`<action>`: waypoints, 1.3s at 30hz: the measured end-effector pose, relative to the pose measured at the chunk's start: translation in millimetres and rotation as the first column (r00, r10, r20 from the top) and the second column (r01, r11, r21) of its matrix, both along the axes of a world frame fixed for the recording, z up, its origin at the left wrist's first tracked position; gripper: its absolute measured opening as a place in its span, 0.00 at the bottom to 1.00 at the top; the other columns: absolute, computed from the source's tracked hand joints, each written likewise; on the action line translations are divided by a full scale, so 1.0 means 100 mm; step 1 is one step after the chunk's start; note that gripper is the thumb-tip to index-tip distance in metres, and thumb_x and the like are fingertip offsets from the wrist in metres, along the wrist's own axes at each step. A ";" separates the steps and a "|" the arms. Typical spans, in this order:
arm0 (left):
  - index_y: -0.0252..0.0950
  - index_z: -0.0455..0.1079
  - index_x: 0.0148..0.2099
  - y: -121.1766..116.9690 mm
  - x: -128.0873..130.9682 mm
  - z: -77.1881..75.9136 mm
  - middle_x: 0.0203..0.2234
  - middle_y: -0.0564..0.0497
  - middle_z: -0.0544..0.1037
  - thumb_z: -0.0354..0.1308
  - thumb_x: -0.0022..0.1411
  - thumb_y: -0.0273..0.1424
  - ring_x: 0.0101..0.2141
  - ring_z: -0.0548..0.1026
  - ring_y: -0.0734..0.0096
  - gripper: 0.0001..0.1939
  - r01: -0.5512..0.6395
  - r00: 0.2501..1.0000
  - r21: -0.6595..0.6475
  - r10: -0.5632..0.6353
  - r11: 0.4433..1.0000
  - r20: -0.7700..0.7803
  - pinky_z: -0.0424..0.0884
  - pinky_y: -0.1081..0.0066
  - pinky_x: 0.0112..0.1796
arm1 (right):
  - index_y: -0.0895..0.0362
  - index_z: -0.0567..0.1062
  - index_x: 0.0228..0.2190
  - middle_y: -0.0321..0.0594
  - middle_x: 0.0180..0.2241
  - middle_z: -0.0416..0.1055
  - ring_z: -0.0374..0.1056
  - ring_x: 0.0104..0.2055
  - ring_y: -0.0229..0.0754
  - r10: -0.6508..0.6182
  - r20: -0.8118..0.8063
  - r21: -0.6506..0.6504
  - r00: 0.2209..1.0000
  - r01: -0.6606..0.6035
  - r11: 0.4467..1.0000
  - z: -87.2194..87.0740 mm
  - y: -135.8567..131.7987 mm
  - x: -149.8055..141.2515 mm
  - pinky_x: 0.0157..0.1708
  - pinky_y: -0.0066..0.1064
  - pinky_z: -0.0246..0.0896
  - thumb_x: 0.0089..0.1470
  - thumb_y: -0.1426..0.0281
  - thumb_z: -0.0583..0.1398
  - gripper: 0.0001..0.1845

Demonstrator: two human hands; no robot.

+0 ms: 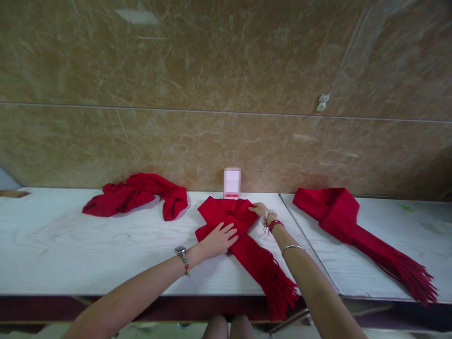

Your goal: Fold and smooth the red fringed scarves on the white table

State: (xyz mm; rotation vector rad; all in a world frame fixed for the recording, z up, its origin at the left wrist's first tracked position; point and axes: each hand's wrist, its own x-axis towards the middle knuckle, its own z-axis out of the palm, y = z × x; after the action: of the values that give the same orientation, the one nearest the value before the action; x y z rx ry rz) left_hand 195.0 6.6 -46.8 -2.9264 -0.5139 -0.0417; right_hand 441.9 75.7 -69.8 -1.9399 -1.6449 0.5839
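A red scarf [249, 254] lies folded and crossed over itself on the white table, its fringed end hanging past the front edge. My left hand [219, 239] rests flat on the middle of it with the fingers spread. At the upper right edge of the folded part, my right hand [259, 210] is closed on the cloth, its thumb hidden. Directly behind the scarf, a small pale, blurred rectangular object [232, 182] stands against the wall.
A crumpled red cloth [141, 195] lies to the left. On the right is another red scarf [339, 219], looped, with its fringe reaching the front edge. The white table [88, 254] has a seam right of centre and meets a brown marbled wall [212, 70].
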 end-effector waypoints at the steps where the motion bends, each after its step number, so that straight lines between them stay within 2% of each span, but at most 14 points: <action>1: 0.34 0.63 0.52 -0.02 -0.01 -0.02 0.53 0.42 0.63 0.49 0.58 0.23 0.56 0.56 0.57 0.19 0.006 1.000 0.006 -0.006 1.000 0.009 0.53 0.55 0.52 | 0.59 0.67 0.44 0.41 0.44 0.65 0.65 0.41 0.43 -0.010 0.002 -0.031 1.000 0.010 0.999 0.01 -0.01 0.02 0.38 0.39 0.64 0.54 0.64 0.55 0.17; 4: 0.32 0.63 0.53 -0.06 -0.12 -0.06 0.56 0.43 0.60 0.50 0.57 0.24 0.57 0.53 0.60 0.19 0.095 0.995 -0.015 -0.095 0.995 0.009 0.50 0.60 0.54 | 0.59 0.68 0.42 0.41 0.43 0.66 0.65 0.40 0.42 -0.057 0.048 -0.076 0.997 0.060 0.995 0.05 -0.07 0.11 0.38 0.38 0.64 0.55 0.64 0.54 0.15; 7: 0.32 0.59 0.56 -0.10 -0.29 -0.11 0.56 0.44 0.59 0.51 0.56 0.26 0.58 0.50 0.60 0.24 0.189 0.982 -0.058 -0.189 0.980 0.000 0.48 0.61 0.55 | 0.58 0.68 0.41 0.40 0.41 0.67 0.66 0.39 0.40 -0.114 0.101 -0.041 0.988 0.118 0.992 0.10 -0.16 0.21 0.38 0.37 0.64 0.55 0.64 0.54 0.14; 12: 0.35 0.56 0.58 -0.22 -0.41 -0.08 0.58 0.44 0.56 0.53 0.53 0.25 0.58 0.49 0.56 0.29 0.127 0.992 -0.114 -0.127 0.985 0.005 0.50 0.59 0.54 | 0.59 0.69 0.42 0.46 0.37 0.70 0.68 0.38 0.44 -0.168 0.170 0.056 0.971 0.161 0.985 0.12 -0.25 0.17 0.38 0.35 0.63 0.53 0.69 0.55 0.14; 16: 0.45 0.54 0.59 -0.22 -0.40 0.06 0.60 0.51 0.52 0.51 0.52 0.25 0.59 0.48 0.58 0.31 0.116 0.993 -0.214 -0.106 0.970 0.055 0.48 0.56 0.55 | 0.61 0.63 0.50 0.53 0.47 0.64 0.61 0.49 0.47 -0.115 0.229 0.192 0.967 0.071 0.979 0.17 -0.36 0.01 0.47 0.40 0.57 0.53 0.72 0.52 0.21; 18: 0.45 0.54 0.59 -0.16 -0.37 0.10 0.60 0.51 0.51 0.48 0.54 0.24 0.59 0.48 0.61 0.29 0.051 0.991 -0.259 -0.017 0.964 0.135 0.48 0.57 0.55 | 0.58 0.63 0.50 0.49 0.50 0.61 0.57 0.53 0.44 -0.017 0.262 0.236 0.965 -0.046 0.971 0.20 -0.43 -0.07 0.51 0.39 0.52 0.52 0.73 0.53 0.22; 20: 0.38 0.56 0.58 -0.06 -0.28 0.09 0.58 0.46 0.55 0.46 0.58 0.25 0.57 0.53 0.63 0.24 -0.144 0.948 -0.323 0.224 0.935 0.225 0.51 0.61 0.55 | 0.55 0.65 0.49 0.44 0.51 0.62 0.54 0.54 0.42 0.138 0.348 0.223 0.927 -0.224 0.949 0.22 -0.47 -0.14 0.52 0.37 0.51 0.51 0.74 0.54 0.22; 22: 0.32 0.60 0.55 0.06 -0.18 0.06 0.53 0.41 0.63 0.46 0.59 0.28 0.53 0.61 0.63 0.21 -0.364 0.833 -0.419 0.492 0.832 0.254 0.57 0.65 0.52 | 0.56 0.68 0.46 0.44 0.49 0.64 0.55 0.54 0.43 0.257 0.470 0.151 0.844 -0.363 0.919 0.25 -0.48 -0.19 0.52 0.38 0.51 0.50 0.76 0.55 0.20; 24: 0.30 0.63 0.51 0.15 -0.08 0.04 0.46 0.41 0.70 0.49 0.58 0.29 0.47 0.68 0.63 0.18 -0.476 0.737 -0.490 0.635 0.730 0.230 0.62 0.67 0.47 | 0.59 0.70 0.42 0.47 0.45 0.67 0.58 0.51 0.46 0.297 0.557 0.080 0.775 -0.406 0.910 0.29 -0.45 -0.21 0.49 0.39 0.52 0.50 0.77 0.55 0.16; 29: 0.34 0.66 0.47 0.21 -0.06 0.03 0.40 0.47 0.74 0.46 0.60 0.26 0.40 0.72 0.71 0.13 -0.499 0.687 -0.532 0.687 0.684 0.239 0.66 0.74 0.42 | 0.62 0.73 0.35 0.47 0.38 0.70 0.62 0.43 0.44 0.273 0.588 0.083 0.762 -0.393 0.916 0.41 -0.33 -0.14 0.44 0.33 0.55 0.52 0.78 0.53 0.11; 32: 0.32 0.64 0.49 0.13 -0.10 0.00 0.42 0.44 0.73 0.46 0.60 0.24 0.43 0.70 0.69 0.15 -0.524 0.672 -0.524 0.704 0.671 0.229 0.64 0.71 0.44 | 0.63 0.73 0.34 0.48 0.39 0.69 0.61 0.44 0.44 0.245 0.588 0.112 0.771 -0.377 0.920 0.39 -0.25 -0.13 0.44 0.32 0.54 0.53 0.78 0.51 0.11; 35: 0.32 0.59 0.56 0.01 -0.11 -0.05 0.48 0.39 0.67 0.46 0.57 0.21 0.49 0.66 0.60 0.23 -0.567 0.673 -0.443 0.701 0.694 0.237 0.62 0.63 0.47 | 0.62 0.73 0.33 0.47 0.39 0.69 0.62 0.43 0.44 0.241 0.582 0.109 0.777 -0.368 0.923 0.27 -0.20 -0.18 0.44 0.34 0.55 0.52 0.79 0.52 0.10; 37: 0.36 0.56 0.58 -0.06 -0.10 -0.08 0.55 0.39 0.58 0.45 0.57 0.19 0.55 0.58 0.58 0.26 -0.537 0.727 -0.344 0.630 0.770 0.274 0.56 0.59 0.51 | 0.61 0.72 0.36 0.46 0.40 0.69 0.62 0.44 0.43 0.239 0.578 0.119 0.780 -0.370 0.921 0.18 -0.20 -0.21 0.46 0.34 0.55 0.52 0.80 0.51 0.13; 39: 0.40 0.55 0.58 -0.12 -0.09 -0.11 0.59 0.43 0.50 0.47 0.59 0.24 0.58 0.48 0.56 0.24 -0.420 0.835 -0.286 0.490 0.862 0.251 0.51 0.56 0.53 | 0.61 0.70 0.42 0.47 0.44 0.68 0.61 0.47 0.42 0.221 0.576 0.147 0.787 -0.366 0.919 0.11 -0.25 -0.22 0.48 0.35 0.53 0.53 0.79 0.49 0.17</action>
State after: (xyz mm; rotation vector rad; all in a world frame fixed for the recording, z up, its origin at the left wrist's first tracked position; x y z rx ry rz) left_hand 185.8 -5.1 -57.7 -2.9225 -1.3432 -0.4243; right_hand 420.0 51.0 -59.2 -1.7595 -2.2815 -0.1124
